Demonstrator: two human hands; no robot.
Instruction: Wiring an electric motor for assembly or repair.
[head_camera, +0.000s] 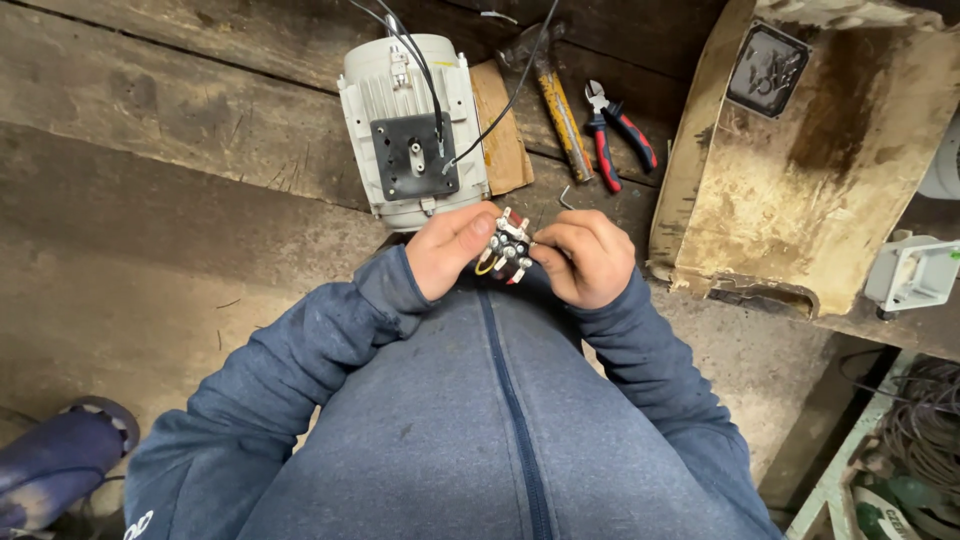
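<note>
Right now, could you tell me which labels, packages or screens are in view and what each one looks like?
Printed green-and-white item: bottom right corner beside coiled wire, partly cut off.
Small white emblem: lower left on the blue sleeve.
No screens or signs show, and none on the terminal block between the left hand and right hand.

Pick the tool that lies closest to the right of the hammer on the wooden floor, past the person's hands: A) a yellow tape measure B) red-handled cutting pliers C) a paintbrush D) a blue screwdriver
B: the red-handled cutting pliers lie on the wooden floor just right of the hammer, beyond the left hand and right hand, which hold a small terminal block between them.
</note>
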